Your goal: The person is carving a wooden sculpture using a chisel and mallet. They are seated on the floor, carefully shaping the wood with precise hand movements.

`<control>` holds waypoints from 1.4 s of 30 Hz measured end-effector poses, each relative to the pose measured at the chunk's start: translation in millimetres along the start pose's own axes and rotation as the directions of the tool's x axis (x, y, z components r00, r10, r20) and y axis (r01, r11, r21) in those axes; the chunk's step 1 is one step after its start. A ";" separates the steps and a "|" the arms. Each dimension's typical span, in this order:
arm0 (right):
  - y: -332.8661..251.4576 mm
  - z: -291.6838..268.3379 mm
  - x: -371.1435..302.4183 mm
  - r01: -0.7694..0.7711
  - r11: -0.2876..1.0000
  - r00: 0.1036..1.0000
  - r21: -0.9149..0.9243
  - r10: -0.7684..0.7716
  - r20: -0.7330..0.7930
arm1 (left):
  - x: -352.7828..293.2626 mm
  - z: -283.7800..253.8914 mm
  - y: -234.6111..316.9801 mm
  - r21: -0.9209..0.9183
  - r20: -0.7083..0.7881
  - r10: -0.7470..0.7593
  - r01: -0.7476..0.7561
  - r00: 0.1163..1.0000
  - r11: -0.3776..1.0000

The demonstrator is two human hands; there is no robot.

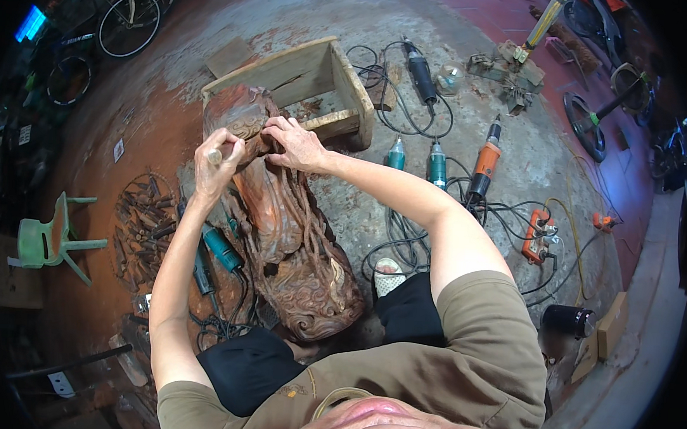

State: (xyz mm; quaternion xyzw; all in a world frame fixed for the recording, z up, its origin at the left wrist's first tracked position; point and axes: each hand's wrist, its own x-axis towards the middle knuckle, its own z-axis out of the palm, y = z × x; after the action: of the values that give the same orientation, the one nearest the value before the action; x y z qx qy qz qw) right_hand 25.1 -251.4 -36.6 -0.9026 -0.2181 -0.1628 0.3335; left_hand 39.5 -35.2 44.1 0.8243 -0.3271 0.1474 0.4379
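Note:
A reddish-brown wood carving [269, 218], covered in swirls and flowing folds, leans from between my knees up to a wooden box. My left hand [217, 161] is closed around a carving chisel [214, 157]; its round pale handle end faces up, and the blade is hidden behind the fingers. Opposite it, my right hand [294, 145] curls its fingers over the upper part of the carving, close to the left hand. Under the carving's top end stands the wooden box [349, 83], open, with some wood chips inside.
Left of the carving lies a round heap of wooden-handled tools [145, 227] beside a teal power grinder [221, 248]. To the right are teal rotary tools [437, 166], an orange one [486, 164], tangled cables and an orange power strip [539, 234]. A green chair [51, 234] stands far left.

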 end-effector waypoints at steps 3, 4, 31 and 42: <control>4.7 -0.2 -5.1 -0.026 1.000 1.000 0.012 0.025 0.009 | -10.9 2.1 14.5 0.112 0.030 0.079 -0.082 0.996 0.990; 4.3 0.2 -4.4 -0.011 1.000 1.000 0.005 0.011 -0.003 | -13.6 -4.6 20.8 0.059 0.075 -0.056 0.052 0.996 0.997; 4.6 0.3 -6.0 -0.022 1.000 1.000 0.009 0.022 0.014 | -19.7 -13.7 6.7 -0.126 0.091 -0.299 0.309 0.950 0.943; 8.0 2.0 -5.1 -0.009 1.000 1.000 -0.024 0.009 0.020 | -24.6 -23.7 -2.4 -0.145 0.074 -0.290 0.298 0.954 0.943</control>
State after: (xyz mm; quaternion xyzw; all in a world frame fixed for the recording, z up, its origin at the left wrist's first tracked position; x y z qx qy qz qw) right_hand 25.1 -256.9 -44.6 -0.9090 -0.2153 -0.1549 0.3214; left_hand 23.8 -4.7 43.2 0.8309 -0.2221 0.0334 0.5091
